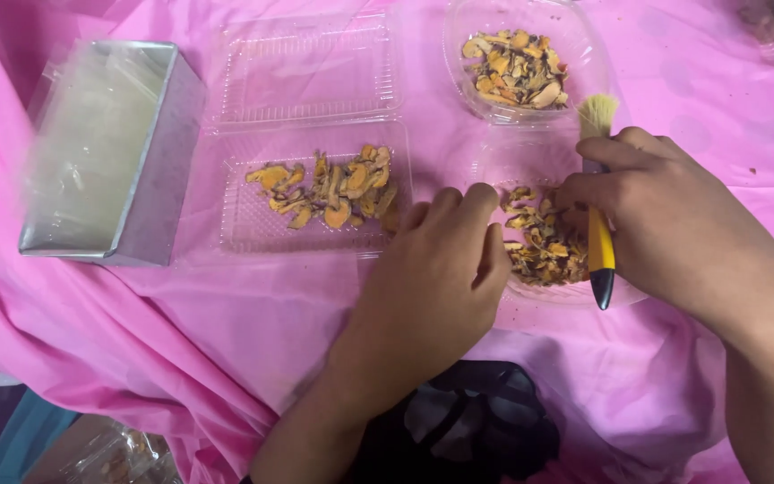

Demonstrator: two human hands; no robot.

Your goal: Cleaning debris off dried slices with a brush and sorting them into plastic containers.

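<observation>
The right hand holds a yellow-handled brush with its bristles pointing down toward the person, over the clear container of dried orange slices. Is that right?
Not quite. In the head view the right hand does hold the yellow-handled brush over the clear container of dried orange slices, but the bristles point up, away from the person; the black handle tip points toward them.

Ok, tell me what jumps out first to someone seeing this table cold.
The bright pink tablecloth fills the view, dotted with clear plastic trays of orange dried slices. At centre right, the right hand holds a yellow-handled brush, bristles up, over a tray of slices, while the left hand reaches into the same tray. A metal tin sits at far left.
</observation>
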